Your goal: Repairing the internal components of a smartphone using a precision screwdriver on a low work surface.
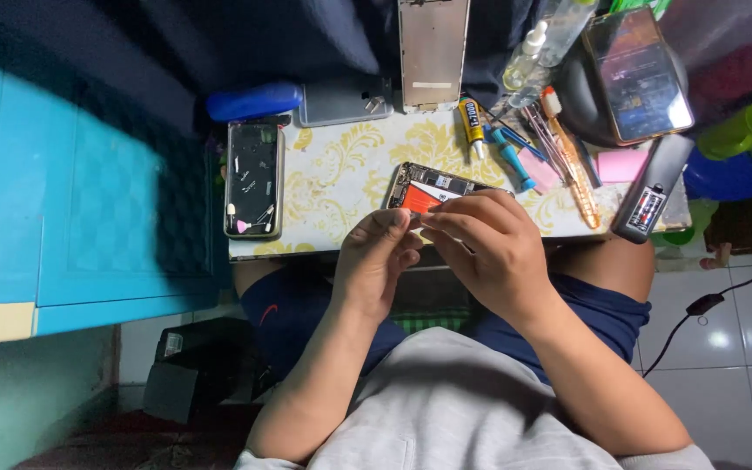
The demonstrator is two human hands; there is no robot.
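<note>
Both hands meet over the near edge of the bench (341,174), right above the opened phone (433,189). It lies on its face with the back off, a red-orange label and the board showing, close to the person's lap, so the work sits right under the eyes. The left hand (376,265) pinches thumb and forefinger almost shut on something very small at the phone's lower edge (too tiny to name). The right hand (489,248) curls over it, fingers bunched down toward the same spot; what its grip has hold of, if anything, I cannot tell, since the knuckles hide the tips.

Off to the left lies a dark tray (254,178) with little bits scattered inside, parked within reach, likely so that loose parts do not roll off. Up the bench lie a glue tube (472,122), a blue tool (508,157) and a toothbrush (572,165), fanned out by the right hand's side. A second phone (639,77), screen lit, rests on a dark round thing beyond.
</note>
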